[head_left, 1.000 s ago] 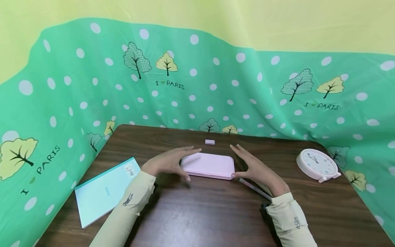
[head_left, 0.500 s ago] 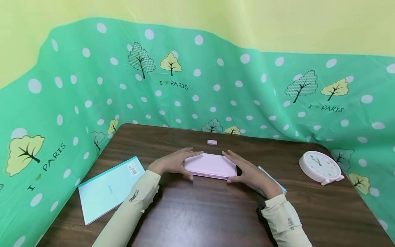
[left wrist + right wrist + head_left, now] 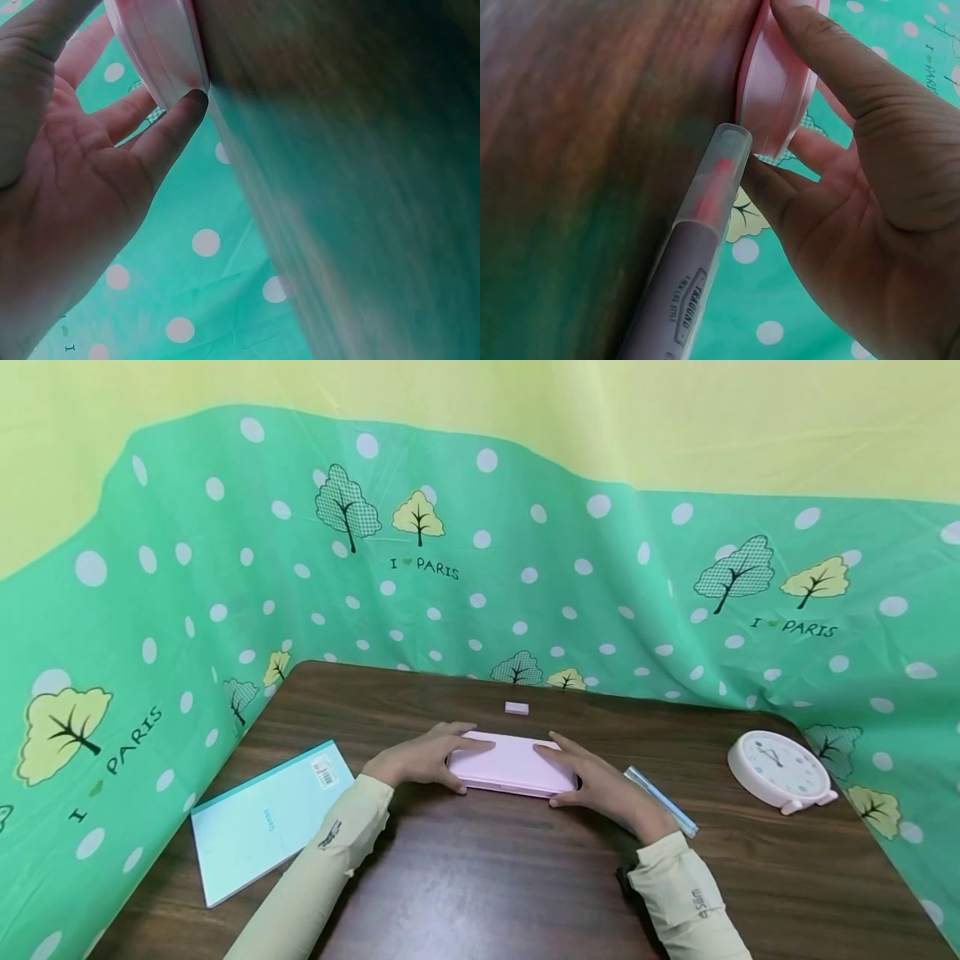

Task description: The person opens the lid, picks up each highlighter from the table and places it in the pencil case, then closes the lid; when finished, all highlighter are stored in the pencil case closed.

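A pink hard-shell pencil case (image 3: 513, 764) lies flat on the dark wooden table, between both hands. My left hand (image 3: 423, 760) grips its left end, thumb at the front edge and fingers over the top. At the other end, my right hand (image 3: 607, 785) grips the case the same way. The left wrist view has a fingertip (image 3: 196, 99) right at the case's lower corner. In the right wrist view, a pen (image 3: 679, 277) with a clear cap and reddish tip lies beside the right hand, its capped end close to the case.
Behind the case sits a small pink eraser (image 3: 517, 708). A light-blue notebook (image 3: 262, 827) with a barcode sticker lies left, partly under the left sleeve in view. Slim pens (image 3: 663, 802) lie by the right wrist. A white round clock (image 3: 780, 768) is at far right.
Both hands have closed in from spread positions onto the ends of the pencil case. The right hand and forearm moved left, so the pens beside that wrist show more.
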{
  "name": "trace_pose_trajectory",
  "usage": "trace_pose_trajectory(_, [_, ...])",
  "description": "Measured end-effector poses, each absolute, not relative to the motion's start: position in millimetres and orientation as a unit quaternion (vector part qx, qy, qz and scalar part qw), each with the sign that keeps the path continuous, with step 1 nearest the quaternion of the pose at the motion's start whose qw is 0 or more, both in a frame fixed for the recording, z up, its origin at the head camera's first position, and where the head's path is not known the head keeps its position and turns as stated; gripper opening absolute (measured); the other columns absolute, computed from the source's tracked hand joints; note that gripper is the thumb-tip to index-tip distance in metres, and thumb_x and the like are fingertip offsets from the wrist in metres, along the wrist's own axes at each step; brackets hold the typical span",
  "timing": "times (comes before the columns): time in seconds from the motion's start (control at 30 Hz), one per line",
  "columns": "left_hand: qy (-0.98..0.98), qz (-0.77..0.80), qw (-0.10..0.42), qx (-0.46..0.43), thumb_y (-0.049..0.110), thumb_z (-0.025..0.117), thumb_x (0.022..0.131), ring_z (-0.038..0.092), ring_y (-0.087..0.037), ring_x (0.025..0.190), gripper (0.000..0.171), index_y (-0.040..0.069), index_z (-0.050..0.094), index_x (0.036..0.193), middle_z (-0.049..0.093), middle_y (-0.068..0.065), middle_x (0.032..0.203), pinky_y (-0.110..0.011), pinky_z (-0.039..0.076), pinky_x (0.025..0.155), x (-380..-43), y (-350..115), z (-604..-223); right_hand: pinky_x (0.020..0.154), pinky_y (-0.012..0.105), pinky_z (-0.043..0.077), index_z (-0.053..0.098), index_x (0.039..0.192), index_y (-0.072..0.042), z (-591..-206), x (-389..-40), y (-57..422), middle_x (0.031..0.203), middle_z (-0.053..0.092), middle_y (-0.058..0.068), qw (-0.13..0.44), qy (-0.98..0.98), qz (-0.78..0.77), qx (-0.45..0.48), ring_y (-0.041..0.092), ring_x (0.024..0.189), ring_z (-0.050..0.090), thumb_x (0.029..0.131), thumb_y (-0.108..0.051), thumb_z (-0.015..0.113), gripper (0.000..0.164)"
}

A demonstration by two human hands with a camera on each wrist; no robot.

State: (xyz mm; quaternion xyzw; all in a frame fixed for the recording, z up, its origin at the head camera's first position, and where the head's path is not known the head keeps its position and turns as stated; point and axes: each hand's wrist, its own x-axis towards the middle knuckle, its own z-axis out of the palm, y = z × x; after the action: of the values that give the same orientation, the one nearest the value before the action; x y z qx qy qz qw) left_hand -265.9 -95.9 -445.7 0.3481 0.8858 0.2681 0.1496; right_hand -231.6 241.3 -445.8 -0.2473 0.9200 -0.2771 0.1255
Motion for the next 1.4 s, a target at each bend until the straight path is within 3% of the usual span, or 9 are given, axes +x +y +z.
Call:
trace_pose_trajectory(0.43, [0.885, 0.268, 0.121, 0.362, 0.015, 0.092, 0.086, 0.043, -0.038, 0.148, 0.078, 0.017, 0.06, 0.158, 0.045, -0.02, 0.161, -0.051, 0.04, 0.12, -265, -96, -453, 0.116, 0.068, 0.038, 0.047, 0.167, -0.019, -450, -232, 239, 0.171, 0.031, 0.029, 0.128, 0.924, -0.271, -0.235, 0.053, 0.152, 0.037, 0.095, -0.026, 0.087, 0.082])
trace_pose_trajectory(0.67, [0.892, 0.259, 0.109, 0.354, 0.015, 0.093, 0.085, 0.049, -0.034, 0.142, 0.078, 0.02, 0.062, 0.156, 0.049, -0.016, 0.157, -0.049, 0.042, 0.118, -267, -94, -456, 0.117, 0.069, 0.036, 0.046, 0.167, -0.021, -449, -233, 243, 0.173, 0.028, 0.028, 0.139, 0.922, -0.279, -0.231, 0.053, 0.155, 0.033, 0.098, -0.027, 0.084, 0.08])
trace_pose_trajectory(1.4, [0.895, 0.271, 0.109, 0.336, 0.013, 0.092, 0.086, 0.045, -0.034, 0.145, 0.076, 0.021, 0.063, 0.156, 0.048, -0.013, 0.158, -0.05, 0.042, 0.118, -266, -91, -454, 0.115, 0.068, 0.039, 0.042, 0.168, -0.015, -446, -235, 251, 0.174, 0.021, 0.033, 0.128, 0.916, -0.257, -0.281, 0.054, 0.155, 0.031, 0.106, -0.025, 0.074, 0.071])
